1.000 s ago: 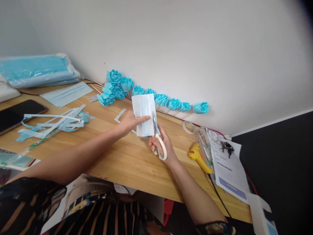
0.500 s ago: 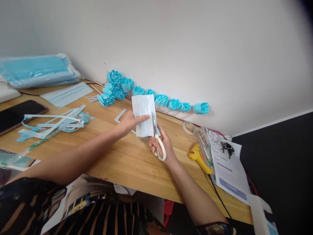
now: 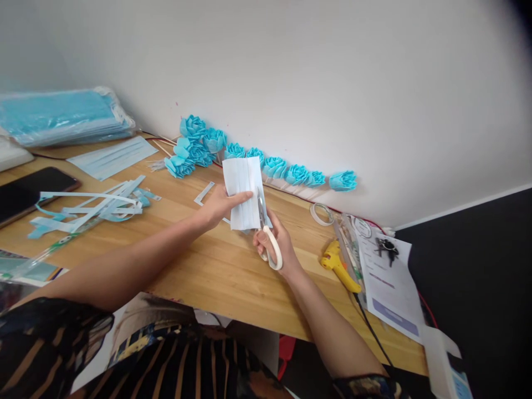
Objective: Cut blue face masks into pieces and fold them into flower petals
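My left hand (image 3: 220,205) pinches a pale blue-and-white pleated face mask (image 3: 244,172) by its left side, thumb lying across the front. The mask is held upright above the wooden table. White-handled scissors (image 3: 272,249) are in my right hand (image 3: 279,238), fingers closed through the loops. Their blades point up along the right side of the mask, overlapping it. Whether the blades are fully closed I cannot make out. Behind the mask, a row of blue crafted flowers (image 3: 274,166) leans along the wall.
Cut strips (image 3: 103,205) lie in a pile at left, beside a phone (image 3: 37,191). Another flat mask piece (image 3: 112,158) and a bagged stack of masks (image 3: 62,116) are behind. At right are a tape roll (image 3: 321,214), a yellow glue gun (image 3: 338,266), keys (image 3: 387,250) and a paper sheet (image 3: 386,288).
The view has shifted very slightly. Both hands keep their hold on the mask and the scissors, with hardly any visible movement.
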Motion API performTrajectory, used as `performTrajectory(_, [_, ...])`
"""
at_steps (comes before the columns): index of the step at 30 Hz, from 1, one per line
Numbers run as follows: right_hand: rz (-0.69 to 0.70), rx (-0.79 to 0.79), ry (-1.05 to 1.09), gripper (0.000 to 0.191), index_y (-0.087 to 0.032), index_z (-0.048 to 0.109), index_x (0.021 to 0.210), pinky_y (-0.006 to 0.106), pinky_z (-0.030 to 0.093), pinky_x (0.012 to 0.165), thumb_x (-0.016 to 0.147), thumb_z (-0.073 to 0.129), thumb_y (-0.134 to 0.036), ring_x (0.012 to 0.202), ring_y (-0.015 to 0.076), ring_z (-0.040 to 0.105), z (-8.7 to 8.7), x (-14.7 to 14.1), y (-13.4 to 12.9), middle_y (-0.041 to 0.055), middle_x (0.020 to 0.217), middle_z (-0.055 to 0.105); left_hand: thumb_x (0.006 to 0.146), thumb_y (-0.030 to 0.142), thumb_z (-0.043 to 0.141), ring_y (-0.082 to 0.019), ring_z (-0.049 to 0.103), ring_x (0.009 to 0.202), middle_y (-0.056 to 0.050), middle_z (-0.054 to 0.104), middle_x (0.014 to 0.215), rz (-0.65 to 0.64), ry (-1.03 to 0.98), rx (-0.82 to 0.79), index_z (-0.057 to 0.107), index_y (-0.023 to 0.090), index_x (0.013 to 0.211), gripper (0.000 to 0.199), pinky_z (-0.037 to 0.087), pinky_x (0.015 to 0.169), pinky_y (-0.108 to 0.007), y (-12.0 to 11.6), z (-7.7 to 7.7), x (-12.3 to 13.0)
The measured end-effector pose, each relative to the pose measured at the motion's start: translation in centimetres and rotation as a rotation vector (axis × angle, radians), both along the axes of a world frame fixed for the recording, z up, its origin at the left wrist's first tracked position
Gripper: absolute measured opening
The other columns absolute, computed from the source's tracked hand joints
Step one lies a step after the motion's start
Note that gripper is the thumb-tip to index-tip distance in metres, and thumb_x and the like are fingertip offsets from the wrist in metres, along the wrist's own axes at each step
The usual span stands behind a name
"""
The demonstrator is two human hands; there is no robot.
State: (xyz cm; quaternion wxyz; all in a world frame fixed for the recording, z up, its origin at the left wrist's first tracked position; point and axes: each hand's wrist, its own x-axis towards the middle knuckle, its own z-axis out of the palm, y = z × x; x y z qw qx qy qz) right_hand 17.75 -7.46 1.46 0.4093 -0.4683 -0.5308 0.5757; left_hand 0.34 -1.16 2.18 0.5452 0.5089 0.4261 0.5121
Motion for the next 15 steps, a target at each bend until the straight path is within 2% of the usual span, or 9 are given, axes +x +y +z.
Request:
performTrajectory(9, [0.03, 0.047, -0.005, 0.094, -0.021, 0.024, 0.153, 0.019, 0.036, 0.04, 0.076, 0.071, -0.047, 0.043, 0.0076, 0.047, -0.37, 0.64, 0.41, -0.0052, 0.063, 0.061, 0.072, 0.048, 0.074, -0.032, 0.07, 0.094, -0.014, 0.074, 0.097, -0.034, 0.048, -0.01, 0.065, 0.011, 0.111, 0.055, 0.057, 0.066, -0.034, -0.09, -0.78, -0.01])
performTrajectory(15, [0.038, 0.03, -0.016, 0.099, -0.02, 0.02, 0.154, 0.02, 0.037, 0.041, 0.074, 0.073, -0.045, 0.045, 0.0084, 0.049, 0.09, 0.44, 0.32, -0.0051, 0.063, 0.061, 0.071, 0.049, 0.074, -0.032, 0.069, 0.097, -0.014, 0.073, 0.103, -0.017, 0.021, 0.006, 0.066, 0.011, 0.109, 0.055, 0.058, 0.075, -0.038, -0.15, -0.33, -0.01])
